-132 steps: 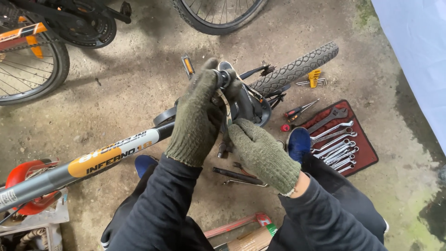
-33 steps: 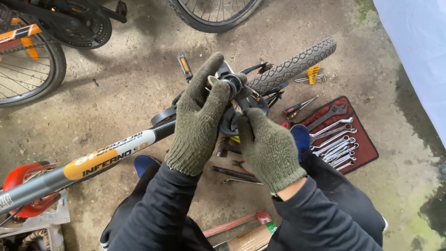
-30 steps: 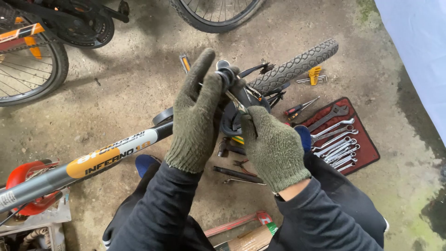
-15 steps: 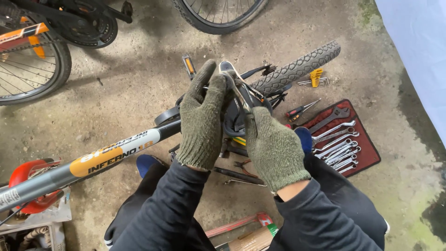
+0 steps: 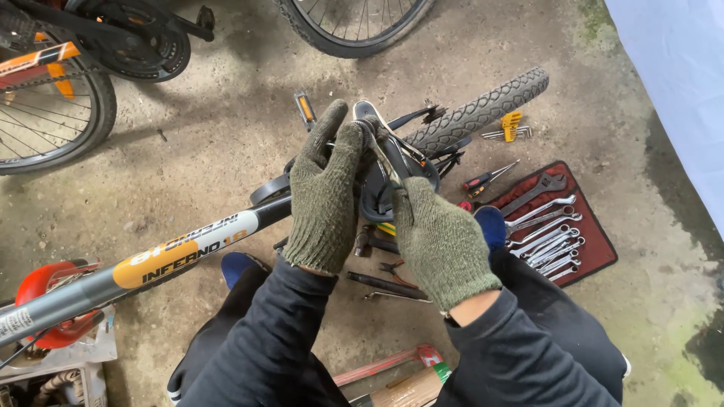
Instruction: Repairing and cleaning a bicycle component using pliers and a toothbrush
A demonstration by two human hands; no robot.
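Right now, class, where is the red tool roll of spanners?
In the head view, the red tool roll lies on the concrete floor, right of the right hand, below the knobbly tyre.

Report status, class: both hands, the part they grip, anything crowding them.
Left hand and right hand, gloved, both closed on the bike's black bottom-bracket assembly. Frame tube runs left. Rear tyre just behind; spanner roll apart, to the right.

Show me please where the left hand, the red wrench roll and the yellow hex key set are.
left hand (image 5: 324,192), head view, back of the green glove.
red wrench roll (image 5: 596,252), head view, bare red cloth at its right edge.
yellow hex key set (image 5: 512,124), head view, yellow holder.
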